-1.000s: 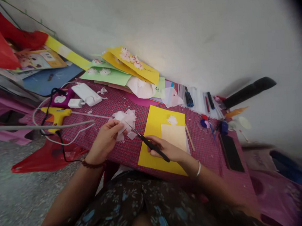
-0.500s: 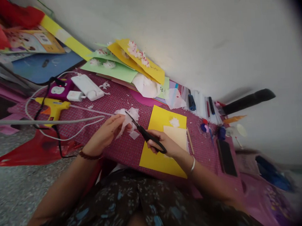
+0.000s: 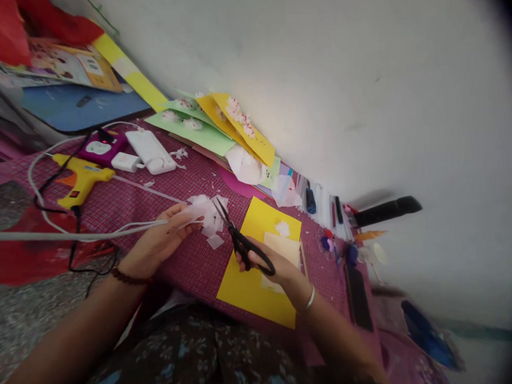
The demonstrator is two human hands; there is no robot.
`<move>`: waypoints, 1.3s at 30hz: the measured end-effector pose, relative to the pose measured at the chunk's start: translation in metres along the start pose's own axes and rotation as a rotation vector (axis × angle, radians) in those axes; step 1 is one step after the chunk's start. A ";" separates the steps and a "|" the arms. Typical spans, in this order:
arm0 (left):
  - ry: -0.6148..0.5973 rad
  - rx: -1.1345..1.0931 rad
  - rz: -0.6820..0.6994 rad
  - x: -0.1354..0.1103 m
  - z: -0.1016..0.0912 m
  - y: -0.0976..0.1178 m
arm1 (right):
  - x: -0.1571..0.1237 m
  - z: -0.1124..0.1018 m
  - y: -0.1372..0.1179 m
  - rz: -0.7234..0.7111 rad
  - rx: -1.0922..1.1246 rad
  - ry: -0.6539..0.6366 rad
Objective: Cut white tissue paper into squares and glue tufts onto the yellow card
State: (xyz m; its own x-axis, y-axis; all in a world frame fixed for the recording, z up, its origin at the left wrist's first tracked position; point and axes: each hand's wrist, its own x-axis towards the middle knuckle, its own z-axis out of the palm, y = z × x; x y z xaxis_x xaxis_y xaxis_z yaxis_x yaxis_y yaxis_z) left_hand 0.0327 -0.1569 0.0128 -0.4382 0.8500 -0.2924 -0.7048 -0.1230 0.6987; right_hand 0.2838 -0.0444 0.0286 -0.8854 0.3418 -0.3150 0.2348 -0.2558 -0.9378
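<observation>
My left hand [image 3: 166,232] is closed on a piece of thin white tissue paper [image 3: 196,209] at the middle of the table. In my right hand [image 3: 261,257] is a pair of black scissors [image 3: 243,242], with the blades slightly apart and pointing up and left beside the paper. White paper scraps [image 3: 214,241] lie just under the blades. Below my right hand is a sheet of yellow card [image 3: 243,277]. A smaller cream sheet [image 3: 283,247] and a small white tissue flower [image 3: 282,228] rest on it.
On the left are a yellow glue gun [image 3: 82,180], a purple power socket [image 3: 99,148], a white power bank [image 3: 150,150] and a white cable [image 3: 71,237] crossing toward my left wrist. Folded green card [image 3: 194,129] and yellow card [image 3: 258,144] stand along the wall. A dark phone [image 3: 359,298] lies right.
The scissors' blades have parted and drawn slightly away from my left hand. My left hand has shifted left and down with the paper. The whole view has swung a little.
</observation>
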 end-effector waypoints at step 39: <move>0.087 0.189 0.114 0.007 0.008 0.000 | 0.001 0.006 0.003 0.062 -0.006 -0.062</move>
State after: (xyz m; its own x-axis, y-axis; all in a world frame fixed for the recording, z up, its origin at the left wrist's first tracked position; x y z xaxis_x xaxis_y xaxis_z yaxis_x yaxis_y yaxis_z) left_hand 0.0344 -0.1470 0.0162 -0.5612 0.7879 -0.2535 -0.5345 -0.1111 0.8379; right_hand 0.2816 -0.0500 0.0269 -0.8921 0.2687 -0.3634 0.2925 -0.2696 -0.9175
